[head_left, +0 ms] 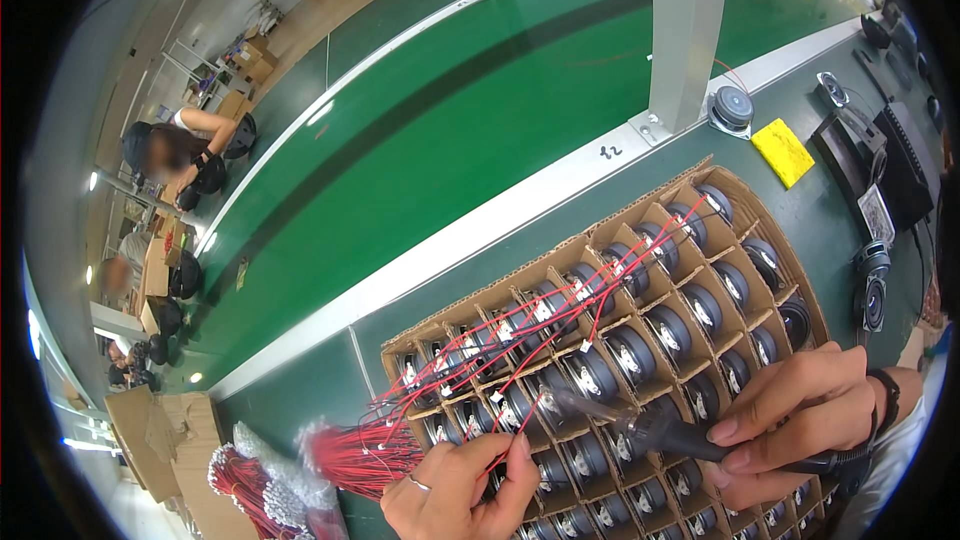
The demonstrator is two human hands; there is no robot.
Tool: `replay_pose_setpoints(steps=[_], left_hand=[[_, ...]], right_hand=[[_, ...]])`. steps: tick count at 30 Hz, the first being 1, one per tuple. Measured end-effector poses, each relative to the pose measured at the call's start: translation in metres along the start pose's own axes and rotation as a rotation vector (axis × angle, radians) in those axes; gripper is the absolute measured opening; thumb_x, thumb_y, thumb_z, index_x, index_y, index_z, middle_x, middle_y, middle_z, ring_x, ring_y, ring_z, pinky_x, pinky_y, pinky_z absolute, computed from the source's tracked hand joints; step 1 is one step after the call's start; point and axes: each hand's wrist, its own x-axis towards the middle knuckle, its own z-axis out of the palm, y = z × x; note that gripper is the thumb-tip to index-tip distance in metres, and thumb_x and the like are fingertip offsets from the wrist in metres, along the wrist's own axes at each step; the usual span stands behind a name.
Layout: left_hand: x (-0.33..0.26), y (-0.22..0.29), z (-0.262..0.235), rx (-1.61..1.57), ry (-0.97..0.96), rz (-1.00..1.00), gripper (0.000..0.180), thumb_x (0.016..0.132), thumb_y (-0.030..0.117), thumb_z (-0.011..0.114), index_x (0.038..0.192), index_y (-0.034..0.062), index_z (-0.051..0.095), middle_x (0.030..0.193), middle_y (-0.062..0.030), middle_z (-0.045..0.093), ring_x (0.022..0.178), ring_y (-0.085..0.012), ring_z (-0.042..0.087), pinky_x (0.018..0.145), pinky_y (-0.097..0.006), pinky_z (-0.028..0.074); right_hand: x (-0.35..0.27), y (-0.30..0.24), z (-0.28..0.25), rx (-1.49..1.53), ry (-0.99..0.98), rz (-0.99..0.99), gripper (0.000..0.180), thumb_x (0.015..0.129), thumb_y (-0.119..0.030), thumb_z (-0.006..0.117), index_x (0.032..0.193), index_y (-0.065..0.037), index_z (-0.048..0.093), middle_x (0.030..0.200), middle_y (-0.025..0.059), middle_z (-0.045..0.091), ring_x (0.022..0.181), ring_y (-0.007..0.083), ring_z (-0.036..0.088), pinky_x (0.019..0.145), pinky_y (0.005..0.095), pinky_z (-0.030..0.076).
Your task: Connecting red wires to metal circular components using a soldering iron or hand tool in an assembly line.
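A cardboard box (800, 292) with dividers holds rows of small round speakers (590, 374), each in its own cell. My right hand (795, 425) is closed around the dark handle of a soldering iron (665, 433). Its tip points left, close to a speaker in the middle of the box; a wisp of smoke seems to hang there. Low at the centre, my left hand (462, 488) pinches the end of a thin red wire (530, 414) over the near cells. Several red and black wires (520, 325) with white connectors lie across the speaker rows.
Bundles of red wires (355, 455) and white-tipped wires (250, 485) lie left of the box. Beyond it are a loose speaker (731, 108), a yellow sponge (784, 153) and a metal post (688, 35). Black devices (900, 165) stand right. Another person (180, 155) sits across the green surface.
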Motion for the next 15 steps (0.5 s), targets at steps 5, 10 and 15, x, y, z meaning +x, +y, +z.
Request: replay_pose_setpoints(steps=[5,10,15], left_hand=[[0.0012,-0.0005,-0.002,0.006,0.001,0.013,0.015,0.078,0.003,0.081,0.088,0.0044,0.07,0.061,-0.0026,0.054,0.047,-0.0101,0.048,0.046,-0.023,0.039],[0.0013,-0.0001,-0.0017,-0.001,0.007,0.015,0.015,0.078,0.004,0.081,0.088,0.0048,0.07,0.06,-0.0026,0.053,0.047,-0.0102,0.047,0.045,-0.023,0.038],[-0.0002,0.0005,-0.0009,0.002,0.011,0.012,0.015,0.078,0.004,0.081,0.087,0.0054,0.07,0.06,-0.0023,0.053,0.047,-0.0103,0.047,0.045,-0.023,0.038]], right_hand=[[0.0018,-0.0022,-0.0005,-0.01,-0.004,-0.001,0.025,0.058,0.005,0.089,0.075,-0.003,0.072,0.085,0.0102,0.068,0.065,0.0175,0.072,0.065,0.0239,0.062],[0.0008,-0.0015,-0.0014,0.018,-0.011,-0.002,0.025,0.058,0.005,0.088,0.076,-0.002,0.072,0.086,0.0111,0.068,0.065,0.0176,0.072,0.064,0.0233,0.062],[0.0012,-0.0036,0.0001,0.003,0.013,0.005,0.024,0.058,0.006,0.087,0.074,-0.002,0.071,0.086,0.0105,0.069,0.065,0.0172,0.072,0.064,0.0225,0.062]])
